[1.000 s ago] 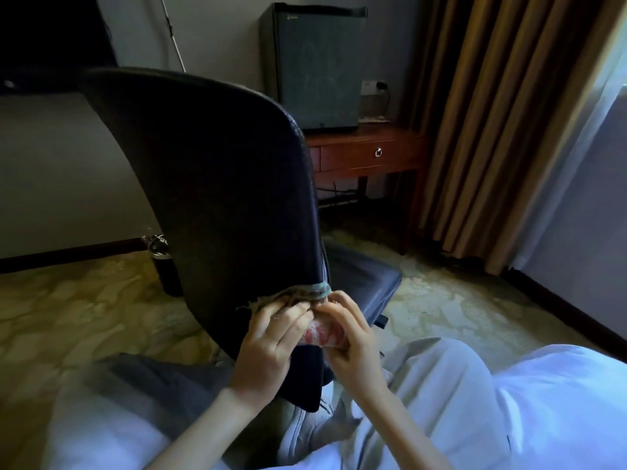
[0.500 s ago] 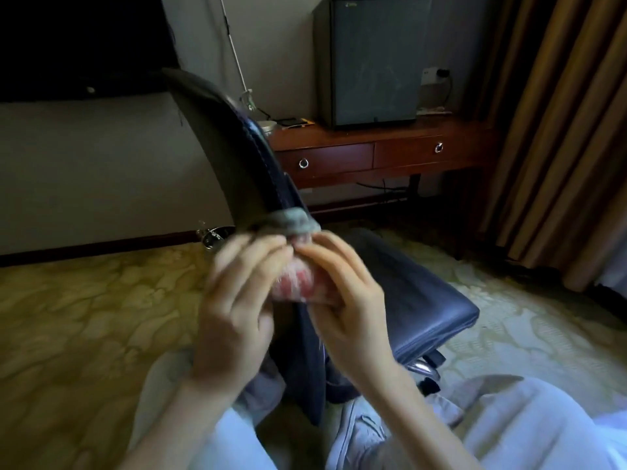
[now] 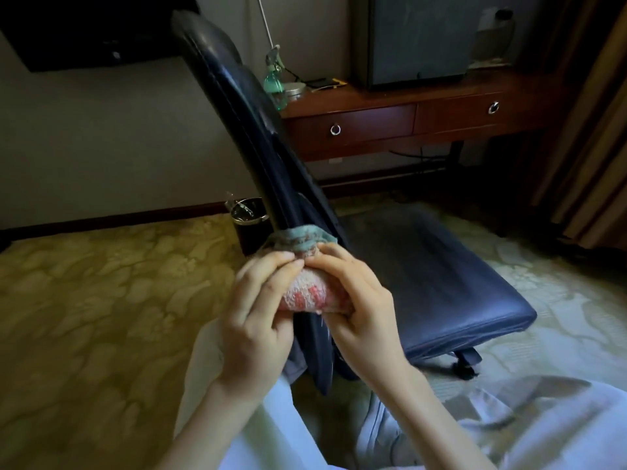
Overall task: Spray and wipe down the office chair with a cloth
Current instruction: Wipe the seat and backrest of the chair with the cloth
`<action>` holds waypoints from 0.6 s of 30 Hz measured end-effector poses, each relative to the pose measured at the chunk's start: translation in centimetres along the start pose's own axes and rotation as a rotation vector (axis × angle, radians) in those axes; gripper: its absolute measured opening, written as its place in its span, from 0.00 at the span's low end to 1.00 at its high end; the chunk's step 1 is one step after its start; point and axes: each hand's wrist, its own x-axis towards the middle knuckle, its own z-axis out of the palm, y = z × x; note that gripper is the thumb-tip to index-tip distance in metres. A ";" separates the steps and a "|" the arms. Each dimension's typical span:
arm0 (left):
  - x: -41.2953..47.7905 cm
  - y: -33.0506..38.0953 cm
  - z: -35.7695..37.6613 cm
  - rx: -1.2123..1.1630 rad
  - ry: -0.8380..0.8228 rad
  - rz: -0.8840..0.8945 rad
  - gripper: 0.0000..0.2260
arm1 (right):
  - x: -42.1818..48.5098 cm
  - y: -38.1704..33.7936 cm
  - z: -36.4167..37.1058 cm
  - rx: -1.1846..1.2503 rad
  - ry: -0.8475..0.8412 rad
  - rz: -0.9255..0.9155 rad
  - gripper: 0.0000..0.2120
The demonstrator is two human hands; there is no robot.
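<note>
The dark blue office chair [image 3: 437, 266] stands side-on in front of me, its backrest [image 3: 237, 106] leaning up to the left and its seat reaching right. A bunched cloth [image 3: 305, 293], pink and red with a grey-green edge, is wrapped over the backrest's rear edge low down. My left hand [image 3: 258, 317] grips the cloth from the left. My right hand [image 3: 359, 307] grips it from the right, fingertips meeting on top. A green spray bottle [image 3: 274, 84] stands on the wooden desk behind the chair.
The wooden desk [image 3: 441, 120] with two drawers runs along the back wall and carries a small dark fridge [image 3: 417, 39]. A black bin [image 3: 247, 222] sits on the patterned carpet left of the chair. Brown curtains [image 3: 590, 147] hang at the right. My pale trousers fill the bottom.
The chair has swung from showing its broad back to standing side-on, and the desk and spray bottle have come into view. Both hands stay clamped on the cloth at the backrest edge.
</note>
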 end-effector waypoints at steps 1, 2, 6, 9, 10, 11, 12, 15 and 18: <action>-1.5 -0.2 0.6 0.003 -0.031 -0.023 0.24 | -1.3 1.0 0.4 -0.002 -0.015 0.030 0.29; -3.0 -0.5 1.1 0.003 -0.064 -0.040 0.23 | -2.6 1.9 0.8 -0.002 -0.026 0.060 0.28; -7.3 -1.6 2.6 0.028 -0.189 -0.060 0.18 | -6.8 5.2 2.4 0.010 -0.049 0.176 0.28; -8.8 -2.0 3.0 0.053 -0.239 -0.040 0.20 | -8.5 6.7 3.1 0.019 -0.068 0.239 0.33; -9.0 -2.2 3.1 0.051 -0.247 -0.028 0.18 | -8.8 7.0 3.3 0.019 -0.069 0.250 0.33; -9.3 -2.1 3.2 0.050 -0.258 -0.025 0.16 | -9.1 7.2 3.5 0.013 -0.070 0.260 0.34; -9.6 -2.2 3.4 0.059 -0.256 -0.031 0.15 | -9.3 7.4 3.6 0.007 -0.070 0.269 0.34; -10.2 -2.3 3.5 0.057 -0.292 -0.044 0.15 | -9.8 7.6 3.6 -0.006 -0.071 0.278 0.33; -10.6 -3.1 3.2 0.088 -0.377 0.004 0.16 | -9.9 7.7 3.4 -0.050 -0.080 0.269 0.31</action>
